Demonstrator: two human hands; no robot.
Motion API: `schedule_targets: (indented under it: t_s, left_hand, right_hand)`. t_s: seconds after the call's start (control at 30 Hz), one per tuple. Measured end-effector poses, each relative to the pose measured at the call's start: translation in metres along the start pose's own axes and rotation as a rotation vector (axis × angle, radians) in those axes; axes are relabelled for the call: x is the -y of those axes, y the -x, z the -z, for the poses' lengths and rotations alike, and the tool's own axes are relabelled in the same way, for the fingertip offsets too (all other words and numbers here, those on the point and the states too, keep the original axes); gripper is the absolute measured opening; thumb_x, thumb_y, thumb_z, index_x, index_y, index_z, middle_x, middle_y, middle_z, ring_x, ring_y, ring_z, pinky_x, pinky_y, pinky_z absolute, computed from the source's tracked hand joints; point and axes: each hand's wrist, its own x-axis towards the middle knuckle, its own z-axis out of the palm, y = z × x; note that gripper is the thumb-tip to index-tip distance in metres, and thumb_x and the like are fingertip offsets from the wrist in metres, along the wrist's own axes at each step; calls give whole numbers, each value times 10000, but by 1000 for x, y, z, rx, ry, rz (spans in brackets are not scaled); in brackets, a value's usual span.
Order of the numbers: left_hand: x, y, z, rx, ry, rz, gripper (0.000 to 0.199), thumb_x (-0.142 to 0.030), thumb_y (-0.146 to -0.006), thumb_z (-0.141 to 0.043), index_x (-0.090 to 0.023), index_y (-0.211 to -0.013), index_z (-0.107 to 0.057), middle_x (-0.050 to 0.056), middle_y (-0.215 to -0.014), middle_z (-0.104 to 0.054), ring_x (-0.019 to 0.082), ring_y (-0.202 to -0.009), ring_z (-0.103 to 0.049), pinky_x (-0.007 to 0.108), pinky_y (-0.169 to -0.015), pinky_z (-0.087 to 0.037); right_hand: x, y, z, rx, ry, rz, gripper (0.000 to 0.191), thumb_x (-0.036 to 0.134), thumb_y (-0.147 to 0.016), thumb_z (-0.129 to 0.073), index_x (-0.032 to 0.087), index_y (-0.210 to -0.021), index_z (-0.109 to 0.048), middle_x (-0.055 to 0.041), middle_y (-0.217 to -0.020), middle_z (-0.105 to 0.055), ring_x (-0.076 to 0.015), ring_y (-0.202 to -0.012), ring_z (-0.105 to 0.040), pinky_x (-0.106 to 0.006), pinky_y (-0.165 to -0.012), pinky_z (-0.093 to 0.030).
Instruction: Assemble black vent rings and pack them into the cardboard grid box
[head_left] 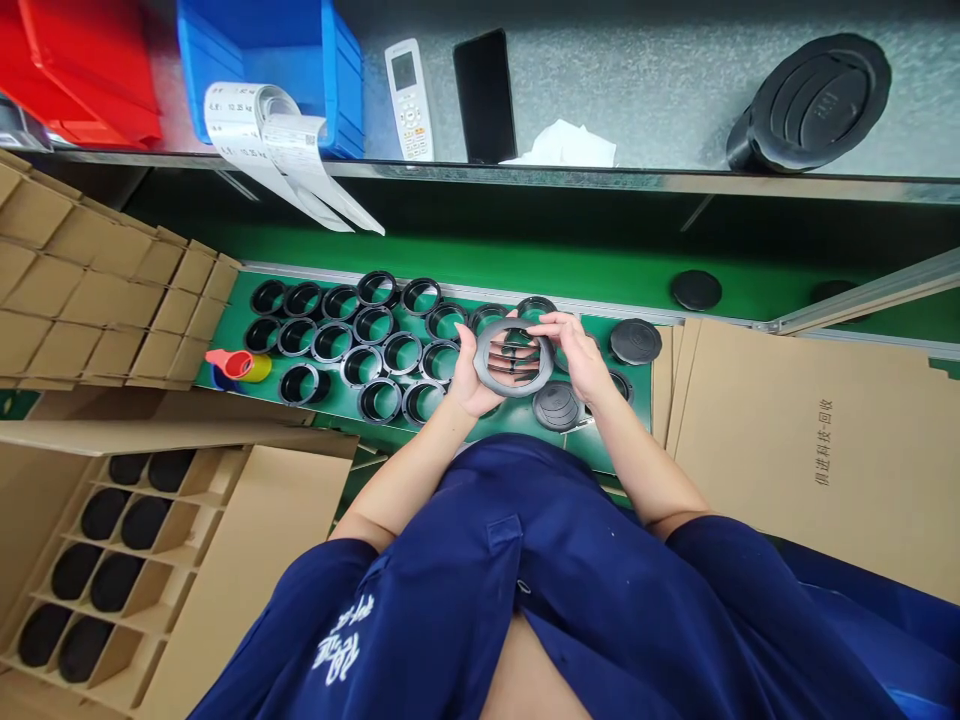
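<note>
Between my two hands is a dark grey plastic ring (517, 388), held over the green work surface with its opening facing me. My left hand (466, 378) grips its left side, fingers showing through the opening from behind. On the upper right rim, my right hand (576, 352) holds the ring with its fingers. To the left stand several black open cylinders (331, 342) in loose rows. Close under my right hand lies a round ribbed black lid (558, 406), and farther right is another black lid (636, 341). My hands partly hide the pieces behind them.
A red and yellow object (238, 365) lies at the left. Stacked cardboard dividers (90, 270) and a partitioned carton (187, 560) with black pieces stand left; flat cardboard (810, 440) lies right. The shelf (675, 100) holds a blue bin (343, 90), label strip (292, 150), phone (484, 95) and remote (410, 100).
</note>
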Motion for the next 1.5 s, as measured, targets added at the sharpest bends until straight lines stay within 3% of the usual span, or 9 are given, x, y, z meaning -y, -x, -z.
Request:
schedule_targets:
  t_s: [0.2,0.37,0.5,0.6,0.8,0.93,1.23,1.37,1.5]
  left_hand:
    - [1,-10,7,-33,6,4,820,-793,-960,-331,-157,-1395,-612,183,-1224,-730,369,-1244,-656,582,-1072,-499]
    - [3,-19,34,-198,-9,133,727,-733,-997,-336,-154,-1275,-676,144,-1108,-770,332,-1159,-702,522,-1053,-536]
    - [20,-24,52,-229,-29,259,705,-699,-995,-406,-143,-1361,-638,171,-1178,-752,341,-1214,-675,502,-1087,-517]
    - [27,-32,60,-236,-46,271,730,-716,-984,-403,-164,-1423,-589,182,-1265,-713,353,-1261,-643,525,-1114,-489]
    - [0,-45,82,-403,-173,217,786,-750,-942,-459,-279,-1569,-403,203,-1457,-577,358,-1384,-542,615,-1144,-419]
    - [-19,-38,96,-452,-169,187,720,-639,-999,-460,-195,-1564,-407,229,-1502,-545,323,-1370,-566,528,-1177,-418]
    - [-42,-26,113,-595,-56,208,645,-471,-1040,-480,-86,-1554,-424,229,-1369,-664,302,-1221,-682,440,-1062,-536]
    - [-51,-42,105,-611,-29,218,626,-404,-1046,-471,-116,-1595,-391,229,-1380,-661,303,-1217,-690,438,-1067,-544]
    - [-57,-57,95,-637,-34,194,612,-380,-1047,-453,-159,-1613,-382,202,-1391,-663,294,-1226,-689,445,-1085,-552]
  right_hand:
    - [-2,12,1,-12,130,45,719,667,-1063,-179,272,-1298,-732,-94,-1401,-580,-256,-1340,-534,-475,-1179,-442]
    - [-14,34,-18,357,636,296,735,733,-962,-493,230,-1491,-575,-130,-1629,-411,-363,-1543,-269,-629,-1295,-147]
    - [-33,42,-26,470,728,139,1028,749,-856,-653,211,-1657,-296,-197,-1710,-183,-410,-1583,-131,-656,-1265,-182]
    - [-51,27,-28,523,683,35,1160,709,-775,-763,254,-1683,-204,-202,-1654,-249,-402,-1521,-258,-601,-1225,-310]
    - [-98,-63,-35,229,915,-159,1129,641,-781,-771,173,-1668,-253,-254,-1583,-276,-439,-1447,-305,-598,-1193,-313]
    - [-131,-108,-41,247,1066,-208,1101,637,-808,-750,168,-1667,-247,-270,-1613,-278,-457,-1479,-285,-629,-1221,-205]
    - [-137,-125,-39,175,1004,-107,879,624,-993,-502,138,-1671,-224,-212,-1739,-68,-394,-1613,-28,-655,-1267,-12]
    - [-139,-131,-56,302,981,-174,769,532,-1046,-434,80,-1647,-272,-214,-1728,-138,-340,-1618,-97,-585,-1299,-47]
    - [-151,-157,6,152,912,-196,699,514,-1022,-521,155,-1604,-374,-169,-1708,-261,-327,-1600,-174,-598,-1292,-103]
